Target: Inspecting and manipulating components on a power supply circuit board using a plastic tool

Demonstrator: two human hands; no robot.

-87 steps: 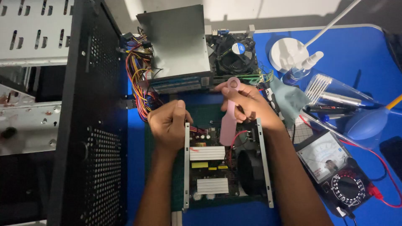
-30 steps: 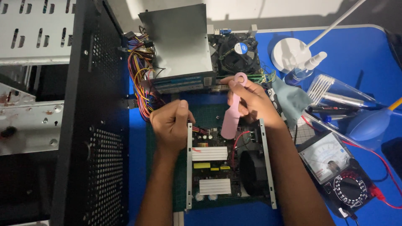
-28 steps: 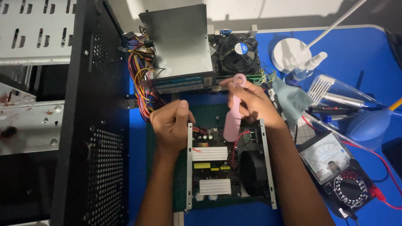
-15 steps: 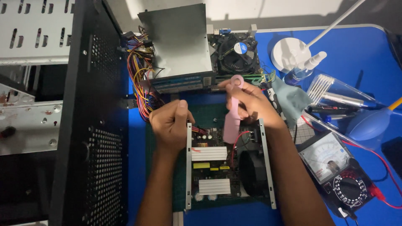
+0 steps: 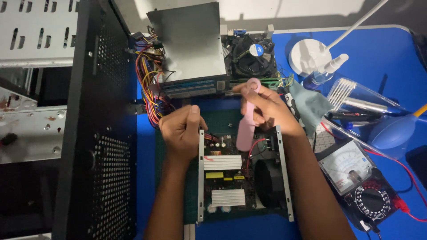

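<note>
2 bare hands over an opened power supply unit (image 5: 242, 178) on a blue table (image 5: 382, 53). Left hand (image 5: 181, 133) curled into a loose fist, thumb up, resting on the near-left corner of the unit's metal frame; whether anything sits pinched inside, cannot tell. Right hand (image 5: 267, 109) closed around the upper part of a pink brush-like tool (image 5: 246, 126), fingers wrapped and thumb pressed against it, tool pointing down from the hand into the circuit board area, its lower end at or just above the board, just right of the left hand's knuckles. Below both hands: 2 ribbed heat sinks (image 5: 224, 180) and a black fan (image 5: 267, 182) inside the frame. Above the left hand: a grey metal cover (image 5: 189, 42) tilted up, and a bundle of coloured wires (image 5: 151, 93) just up-left of it. Directly above the right hand: a motherboard with a round cooler fan (image 5: 253, 55). Right of the right hand: a teal cloth (image 5: 311, 104), a clear case of pens and swabs (image 5: 360, 100), a blue air blower bulb (image 5: 393, 131), a white lamp base (image 5: 307, 55). Lower right of the right forearm: an analogue multimeter (image 5: 356, 178) with red lead. Left of the left hand: a black perforated case panel (image 5: 100, 133), standing on edge.
</note>
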